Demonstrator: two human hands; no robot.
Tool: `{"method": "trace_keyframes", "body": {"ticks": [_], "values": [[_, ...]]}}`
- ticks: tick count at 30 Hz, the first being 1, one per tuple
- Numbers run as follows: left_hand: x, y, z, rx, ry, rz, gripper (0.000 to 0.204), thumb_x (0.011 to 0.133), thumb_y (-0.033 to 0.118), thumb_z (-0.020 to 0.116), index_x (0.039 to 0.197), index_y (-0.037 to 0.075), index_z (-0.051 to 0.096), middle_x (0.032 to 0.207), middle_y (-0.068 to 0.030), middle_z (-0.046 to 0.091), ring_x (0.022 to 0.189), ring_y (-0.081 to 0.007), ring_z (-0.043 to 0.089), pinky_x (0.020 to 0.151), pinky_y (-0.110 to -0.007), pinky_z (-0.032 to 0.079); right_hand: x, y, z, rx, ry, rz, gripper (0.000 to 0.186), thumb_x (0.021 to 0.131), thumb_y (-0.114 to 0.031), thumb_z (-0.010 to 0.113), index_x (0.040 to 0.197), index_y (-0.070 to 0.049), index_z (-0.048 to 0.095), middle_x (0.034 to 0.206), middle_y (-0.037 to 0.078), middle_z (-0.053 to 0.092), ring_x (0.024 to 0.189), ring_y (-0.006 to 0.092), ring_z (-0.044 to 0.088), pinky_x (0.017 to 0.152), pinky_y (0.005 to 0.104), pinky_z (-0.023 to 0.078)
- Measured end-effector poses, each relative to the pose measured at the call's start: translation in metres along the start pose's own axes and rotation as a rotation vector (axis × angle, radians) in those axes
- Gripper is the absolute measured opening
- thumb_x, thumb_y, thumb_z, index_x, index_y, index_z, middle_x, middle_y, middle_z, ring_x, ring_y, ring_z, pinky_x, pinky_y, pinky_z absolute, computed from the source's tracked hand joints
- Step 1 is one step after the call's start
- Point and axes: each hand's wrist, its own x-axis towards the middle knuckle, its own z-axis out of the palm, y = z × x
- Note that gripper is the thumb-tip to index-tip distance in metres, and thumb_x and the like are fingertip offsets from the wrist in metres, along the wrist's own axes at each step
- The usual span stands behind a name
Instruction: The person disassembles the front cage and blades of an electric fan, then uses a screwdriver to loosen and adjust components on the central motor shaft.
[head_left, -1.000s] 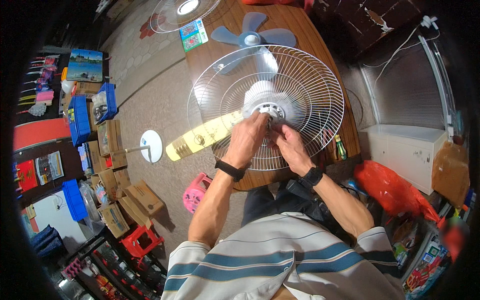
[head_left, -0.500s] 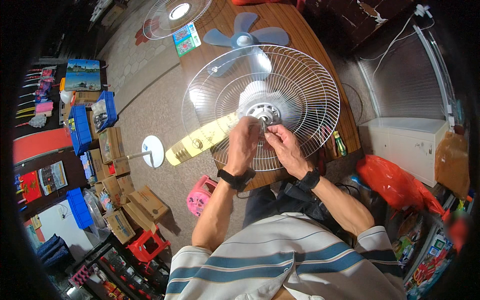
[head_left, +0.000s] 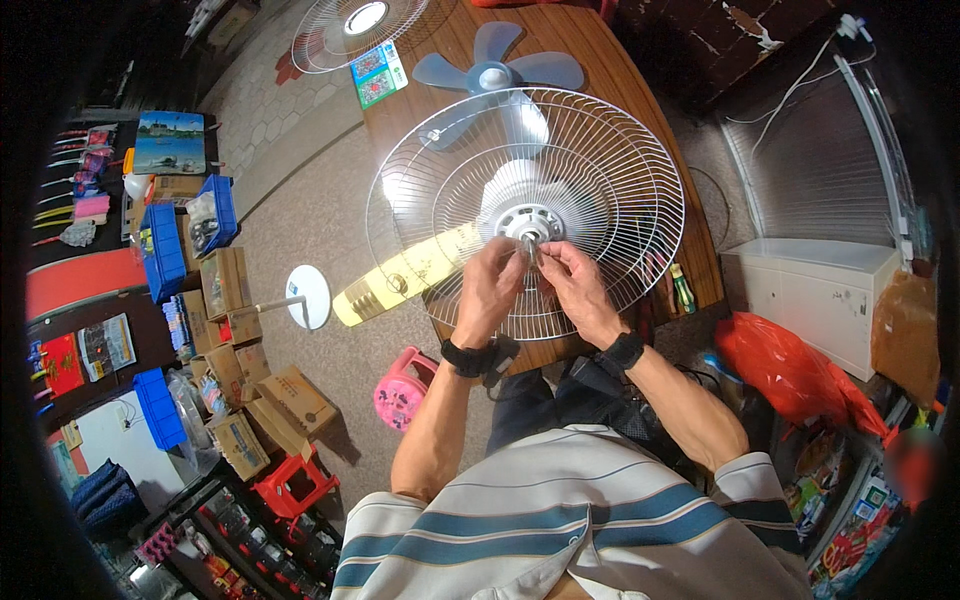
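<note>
My left hand [head_left: 496,278] and my right hand [head_left: 571,278] meet just below the white hub [head_left: 530,222] of a wire fan guard [head_left: 630,180], fingers closed around a small metal part [head_left: 530,250] at its centre, possibly the shaft; its exact shape is hard to make out. A long pale yellow fan body [head_left: 385,292] with vents lies beneath the guard, reaching past the wooden table [head_left: 640,80]. Blue-grey fan blades [head_left: 548,70] lie at the far side, partly under the guard. Green-handled screwdrivers [head_left: 681,288] are at the right edge.
Another wire guard [head_left: 325,50] and a printed card [head_left: 376,72] sit at far left of the table. A white round stand [head_left: 310,298], pink stool [head_left: 398,405], boxes [head_left: 285,400] and blue bins [head_left: 165,255] are left; a red bag [head_left: 775,365] and white cabinet [head_left: 800,290] right.
Both hands moved slightly down from the hub since a second ago, leaving more of it visible, and stay closed at its centre. The view shifted slightly.
</note>
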Motion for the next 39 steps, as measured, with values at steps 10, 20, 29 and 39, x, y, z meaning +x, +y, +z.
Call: {"method": "trace_keyframes", "body": {"ticks": [10,20,29,39], "values": [[-0.003,0.005,-0.005,-0.361,-0.067,-0.202,0.021,0.106,0.02,0.065,0.109,0.001,0.07,0.084,-0.0002,0.067,0.071,-0.0077,0.058,0.062,-0.026,0.047,-0.011,-0.014,-0.001,-0.073,-0.008,-0.016,0.029,0.109,-0.021,0.063,0.124,0.003,0.066,0.103,0.005,0.072,0.083,0.011,0.066,0.076,0.0289,0.058],[0.006,-0.001,0.004,-0.072,0.033,-0.001,0.02,0.105,0.017,0.065,0.107,-0.003,0.069,0.082,-0.0104,0.069,0.071,-0.0167,0.061,0.066,-0.034,0.05,0.007,0.004,-0.007,-0.059,0.028,-0.042,0.028,0.11,-0.021,0.064,0.122,0.003,0.067,0.093,0.002,0.068,0.08,0.0088,0.061,0.07,0.0282,0.054],[0.006,0.0,0.003,0.063,0.081,0.168,0.009,0.104,0.007,0.066,0.109,0.0,0.067,0.084,-0.0073,0.065,0.074,-0.0137,0.059,0.068,-0.031,0.05,0.017,-0.006,-0.007,-0.177,0.034,-0.104,0.027,0.11,-0.021,0.064,0.118,0.004,0.071,0.086,0.002,0.067,0.075,0.0076,0.058,0.065,0.0287,0.05],[-0.001,0.003,0.002,0.013,0.078,0.162,0.012,0.1,0.003,0.067,0.113,0.0,0.067,0.088,-0.0154,0.066,0.074,-0.0243,0.062,0.069,-0.036,0.051,0.007,-0.01,-0.003,-0.263,0.07,-0.215,0.023,0.112,-0.018,0.061,0.115,0.003,0.067,0.09,0.005,0.071,0.076,0.0093,0.06,0.067,0.0292,0.051]]}}
